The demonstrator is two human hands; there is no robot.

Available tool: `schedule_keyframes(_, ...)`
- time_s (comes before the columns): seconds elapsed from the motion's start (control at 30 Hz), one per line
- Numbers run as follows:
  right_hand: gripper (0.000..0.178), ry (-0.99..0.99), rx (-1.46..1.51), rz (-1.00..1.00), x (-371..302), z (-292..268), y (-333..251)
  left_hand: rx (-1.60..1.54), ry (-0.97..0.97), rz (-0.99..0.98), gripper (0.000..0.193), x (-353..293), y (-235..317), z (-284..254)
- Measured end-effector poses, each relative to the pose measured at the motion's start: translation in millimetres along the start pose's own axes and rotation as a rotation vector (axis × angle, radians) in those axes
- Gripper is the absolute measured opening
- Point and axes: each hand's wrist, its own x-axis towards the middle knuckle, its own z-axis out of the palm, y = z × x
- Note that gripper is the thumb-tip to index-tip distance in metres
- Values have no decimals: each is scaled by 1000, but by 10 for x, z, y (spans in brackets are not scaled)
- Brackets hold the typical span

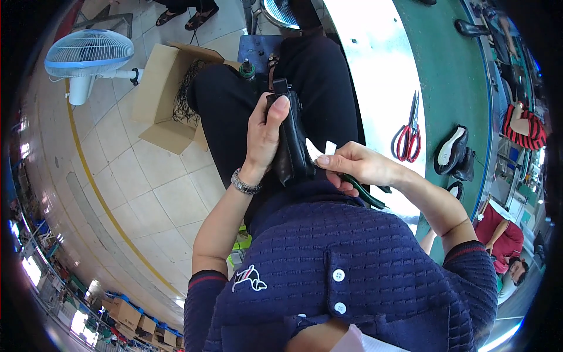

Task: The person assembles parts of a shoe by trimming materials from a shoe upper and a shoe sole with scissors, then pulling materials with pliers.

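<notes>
A black leather shoe (291, 149) stands on end between my thighs. My left hand (265, 130) is closed around its upper part, with the thumb pressed on the near edge. My right hand (359, 165) is closed beside the shoe's lower end. Dark green handles of a pair of pliers (369, 196) run through its curled fingers, and the tool's jaws are hidden. Thumb and forefinger also pinch a small white strip (315, 151) that reaches toward the shoe's side.
Red-handled scissors (410, 138) lie on the metal bench (381, 53) to my right. Black shoes (454, 151) rest on the green surface beyond. To my left stand an open cardboard box (157, 88) with dark cords and a fan (89, 56). Co-workers (498, 234) sit at right.
</notes>
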Motion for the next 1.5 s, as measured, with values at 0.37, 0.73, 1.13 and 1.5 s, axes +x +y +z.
schedule_keyframes(0.37,68,39,-489,57,-169,-35,-371,218,118,121,45,-110,-37,143)
schedule_keyframes(0.73,69,536,-629,-253,-195,394,33,192,-21,103,47,63,-350,-162)
schedule_keyframes(1.13,42,1131,-933,75,-190,-837,931,-39,-175,-125,80,102,-524,-296)
schedule_keyframes(1.5,55,564,-528,-341,-218,33,133,101,-183,40,98,-89,-490,71)
